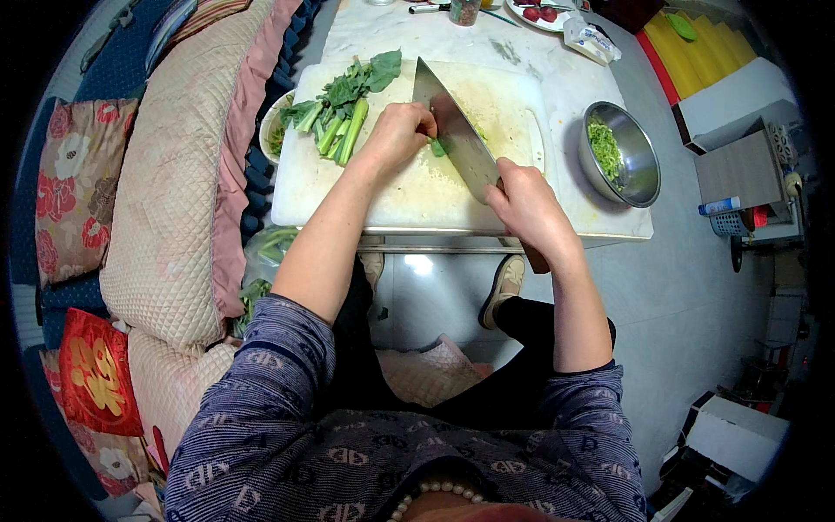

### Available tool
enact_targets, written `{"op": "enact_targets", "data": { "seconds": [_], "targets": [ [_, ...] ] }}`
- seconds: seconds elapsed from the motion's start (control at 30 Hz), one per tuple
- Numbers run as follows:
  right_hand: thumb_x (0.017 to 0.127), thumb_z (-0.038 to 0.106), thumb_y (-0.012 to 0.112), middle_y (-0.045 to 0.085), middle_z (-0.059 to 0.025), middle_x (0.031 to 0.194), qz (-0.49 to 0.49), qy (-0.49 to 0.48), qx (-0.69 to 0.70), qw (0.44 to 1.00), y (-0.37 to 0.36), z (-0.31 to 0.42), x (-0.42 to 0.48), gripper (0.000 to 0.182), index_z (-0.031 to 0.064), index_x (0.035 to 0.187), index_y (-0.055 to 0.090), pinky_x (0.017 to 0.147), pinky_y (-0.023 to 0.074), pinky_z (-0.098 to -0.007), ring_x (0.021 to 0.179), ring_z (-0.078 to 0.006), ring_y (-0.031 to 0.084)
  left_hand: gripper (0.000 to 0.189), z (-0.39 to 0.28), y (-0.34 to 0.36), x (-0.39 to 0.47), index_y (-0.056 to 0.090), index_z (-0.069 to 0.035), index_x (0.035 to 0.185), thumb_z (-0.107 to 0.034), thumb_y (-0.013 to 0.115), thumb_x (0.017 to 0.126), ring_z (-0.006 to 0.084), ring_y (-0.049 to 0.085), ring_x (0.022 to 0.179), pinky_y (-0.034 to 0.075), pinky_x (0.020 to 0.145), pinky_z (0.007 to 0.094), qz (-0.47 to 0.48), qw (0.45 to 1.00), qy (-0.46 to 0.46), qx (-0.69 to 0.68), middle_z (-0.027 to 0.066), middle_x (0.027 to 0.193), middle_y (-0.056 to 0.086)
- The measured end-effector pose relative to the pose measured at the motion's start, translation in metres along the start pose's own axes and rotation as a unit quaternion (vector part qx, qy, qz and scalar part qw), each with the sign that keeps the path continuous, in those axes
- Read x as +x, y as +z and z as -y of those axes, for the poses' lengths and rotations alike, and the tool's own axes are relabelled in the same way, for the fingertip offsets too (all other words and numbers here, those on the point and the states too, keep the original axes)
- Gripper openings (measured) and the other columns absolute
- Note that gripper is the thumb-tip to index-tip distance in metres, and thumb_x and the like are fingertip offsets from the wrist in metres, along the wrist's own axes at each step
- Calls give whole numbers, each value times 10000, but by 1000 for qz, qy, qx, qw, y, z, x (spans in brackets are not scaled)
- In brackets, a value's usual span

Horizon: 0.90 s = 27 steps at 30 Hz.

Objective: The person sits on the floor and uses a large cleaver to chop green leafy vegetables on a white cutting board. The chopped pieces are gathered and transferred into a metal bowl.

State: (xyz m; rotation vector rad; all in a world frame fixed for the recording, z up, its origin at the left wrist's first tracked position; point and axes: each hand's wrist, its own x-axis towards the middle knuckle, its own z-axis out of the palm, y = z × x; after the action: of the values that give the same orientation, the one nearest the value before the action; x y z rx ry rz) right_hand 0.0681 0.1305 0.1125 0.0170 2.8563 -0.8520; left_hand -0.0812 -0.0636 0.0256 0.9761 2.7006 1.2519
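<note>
My right hand (525, 199) grips the wooden handle of a broad cleaver (453, 124), its blade slanting across a white plastic cutting board (398, 202). Close against the blade's left side, the bent fingers of my left hand (401, 130) pinch a small green vegetable piece (437, 147). Finely chopped green bits (481, 132) lie on the board, partly hidden behind the blade. On the board's left side rests a pile of leafy green stalks (342, 121). A steel bowl (642, 156) to the right holds chopped greens (605, 150).
A bowl with green scraps (273, 134) stands at the board's left edge. Below it hangs a plastic bag of greens (267, 251). Farther back on the marble-patterned table (391, 32) are a knife (427, 8), a jar (464, 12) and a plate of red fruit (554, 23). A quilted sofa (176, 163) borders the left.
</note>
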Motion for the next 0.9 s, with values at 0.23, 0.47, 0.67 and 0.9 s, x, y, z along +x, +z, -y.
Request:
{"op": "enact_targets", "data": {
  "seconds": [0.23,0.47,0.67,0.9],
  "targets": [
    [906,142,592,660,-246,719,-33,51,149,987,11,-10,10,237,-93,904,564,604,555,-454,600,-347,687,144,-1,-1,0,736,-11,828,51,685,709,301,702,810,561,763,371,0,1000,-4,-8,151,866,710],
    [912,134,590,631,-194,657,4,28,157,987,-19,-8,-6,238,-98,881,545,515,524,-400,510,-261,649,131,1,0,-2,736,-17,810,49,686,709,300,701,812,557,757,374,-16,1000,4,-4,148,851,708],
    [929,122,607,545,-77,599,22,5,136,990,-15,-7,-9,231,-56,836,495,425,462,-335,458,-149,566,129,-1,1,0,728,-17,798,54,691,697,300,694,800,553,752,376,-11,1000,2,3,137,836,701],
    [909,127,580,621,-186,696,12,0,57,998,0,-10,2,214,-82,882,542,542,502,-404,552,-285,625,141,-4,-1,0,725,-3,797,80,682,692,294,694,795,554,748,367,-12,1000,-1,-8,143,842,704]
  ]
}}
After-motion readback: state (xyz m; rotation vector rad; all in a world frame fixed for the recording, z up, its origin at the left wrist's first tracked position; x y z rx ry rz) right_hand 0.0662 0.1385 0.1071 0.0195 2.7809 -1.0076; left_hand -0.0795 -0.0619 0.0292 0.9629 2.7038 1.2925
